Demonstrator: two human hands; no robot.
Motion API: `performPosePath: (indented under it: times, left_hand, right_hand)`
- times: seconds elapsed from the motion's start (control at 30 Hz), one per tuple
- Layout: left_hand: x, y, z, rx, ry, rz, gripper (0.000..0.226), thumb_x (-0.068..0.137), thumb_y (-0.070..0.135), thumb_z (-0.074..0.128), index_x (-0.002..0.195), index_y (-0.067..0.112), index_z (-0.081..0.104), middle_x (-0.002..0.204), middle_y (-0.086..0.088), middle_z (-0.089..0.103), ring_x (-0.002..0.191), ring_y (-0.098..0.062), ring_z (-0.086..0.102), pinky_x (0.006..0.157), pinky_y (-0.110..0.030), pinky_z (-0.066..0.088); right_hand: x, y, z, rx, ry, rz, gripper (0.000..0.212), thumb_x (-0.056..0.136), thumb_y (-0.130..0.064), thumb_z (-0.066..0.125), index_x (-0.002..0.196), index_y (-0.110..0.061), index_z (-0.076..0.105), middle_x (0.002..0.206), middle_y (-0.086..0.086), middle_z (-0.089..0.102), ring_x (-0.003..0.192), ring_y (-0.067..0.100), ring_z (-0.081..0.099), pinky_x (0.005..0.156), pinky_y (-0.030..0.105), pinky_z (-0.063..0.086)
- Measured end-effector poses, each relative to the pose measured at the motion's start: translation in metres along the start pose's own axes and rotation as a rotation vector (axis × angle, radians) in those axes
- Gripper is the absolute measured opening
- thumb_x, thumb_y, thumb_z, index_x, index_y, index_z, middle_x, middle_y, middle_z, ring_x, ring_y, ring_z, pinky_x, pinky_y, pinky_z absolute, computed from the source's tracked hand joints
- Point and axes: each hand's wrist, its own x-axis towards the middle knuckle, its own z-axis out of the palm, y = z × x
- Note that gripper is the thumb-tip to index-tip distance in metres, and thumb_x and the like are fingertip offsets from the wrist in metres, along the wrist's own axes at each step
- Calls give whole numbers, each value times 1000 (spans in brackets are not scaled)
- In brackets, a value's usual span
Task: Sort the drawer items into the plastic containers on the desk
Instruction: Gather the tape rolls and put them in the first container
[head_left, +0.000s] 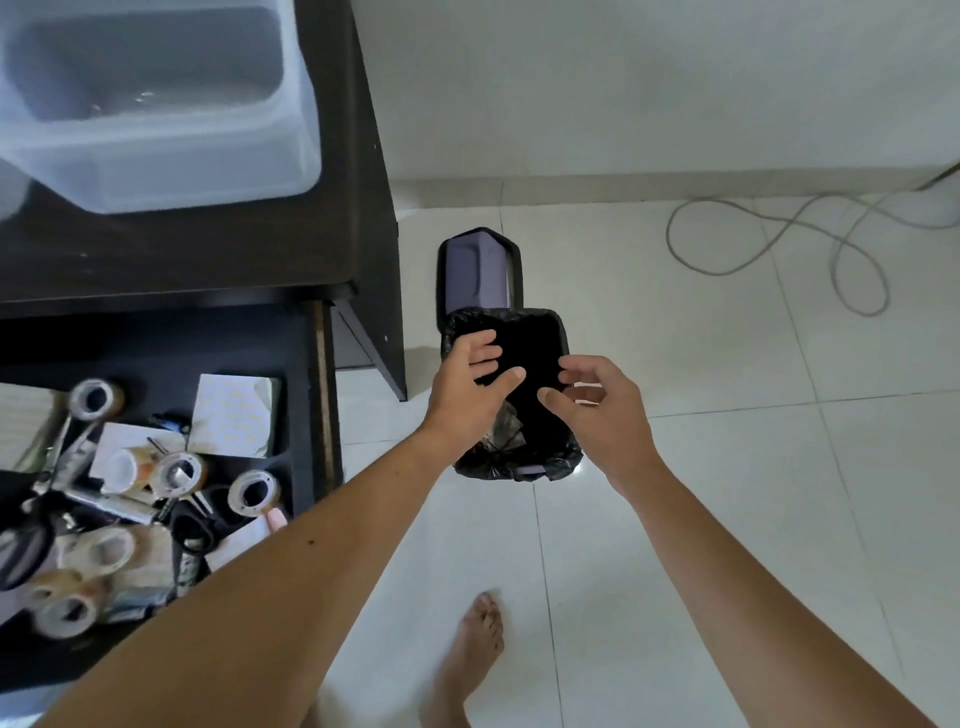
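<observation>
The open dark drawer (298, 395) at lower left holds several tape rolls (179, 474), a white patterned pad (234, 415), metal tools and scissors. A clear plastic container (208, 156) stands on the dark desk (218, 249) at upper left; nothing shows inside it. Both my hands hover over a black-lined trash bin (519, 467) on the floor, to the right of the desk. My left hand (470, 392) has relaxed, spread fingers and holds nothing. My right hand (605, 410) is loosely curved, also with nothing in it. Crumpled scraps lie inside the bin.
The bin's purple lid (478, 270) stands open behind it. A grey cable (779, 244) loops over the white tiled floor at the right, near the wall. My bare foot (467, 660) stands on the tiles below the bin.
</observation>
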Motion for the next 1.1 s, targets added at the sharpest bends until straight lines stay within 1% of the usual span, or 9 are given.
performPosePath:
  times: [0.27,0.4,0.5,0.63,0.8,0.87,0.93,1.0,1.1]
  left_hand:
    - [-74,58,-85,-88,-137,238,54,97,11,74,145,17,51,129,-2,68,123,-13,66,109,-33,54]
    - [-116,71,-156,-141,-72,360,52,96,4,73,143,13,52,126,-6,70,120,-15,69,102,-27,56]
    - [-139,68,-216,-133,-13,432,48,96,4,74,139,16,55,123,-5,71,116,-18,71,100,-31,58]
    - [-151,35,-299,-83,78,395,42,94,11,78,132,20,61,117,-5,73,107,-14,72,95,-34,59]
    - [-149,-12,-368,133,113,282,45,89,16,84,128,24,64,114,-1,70,98,-14,69,85,-30,60]
    - [-145,-26,-377,245,76,258,46,87,21,86,127,28,65,112,7,68,96,-10,66,81,-28,59]
    - [-140,-37,-377,406,33,278,47,85,28,87,126,33,65,110,15,62,96,-2,61,79,-20,52]
    - [-135,-44,-371,561,-5,331,51,85,34,87,130,33,63,114,18,56,100,1,56,85,-13,44]
    - [-129,-50,-364,650,-24,376,55,85,35,85,135,27,61,122,14,52,109,-6,52,96,-20,44]
  right_hand:
    - [-69,-92,31,74,21,-150,33,88,-18,85,118,-24,73,110,-6,75,96,10,73,92,29,60]
    - [-107,-134,80,93,-37,-236,33,89,-19,85,118,-26,73,108,-5,75,95,9,74,89,26,61]
    - [-132,-156,123,79,-93,-329,33,89,-16,85,119,-24,72,107,-3,75,93,11,73,88,22,60]
    - [-155,-168,178,-3,-178,-454,29,89,-10,83,113,-22,74,102,-4,74,91,15,72,84,25,59]
    - [-159,-157,226,-152,-311,-453,28,87,-6,83,109,-23,75,102,-9,73,88,10,72,81,23,59]
    - [-156,-147,239,-229,-349,-431,29,85,-11,87,107,-26,75,102,-12,71,87,3,69,78,17,55]
    - [-151,-138,250,-300,-371,-426,32,82,-20,91,109,-28,76,106,-15,69,90,3,67,76,17,55]
    - [-145,-131,258,-404,-395,-453,41,80,-26,93,117,-28,75,111,-15,66,93,6,66,77,21,54]
    - [-136,-126,264,-541,-409,-484,54,78,-31,93,128,-24,72,114,-11,62,92,3,63,77,16,46]
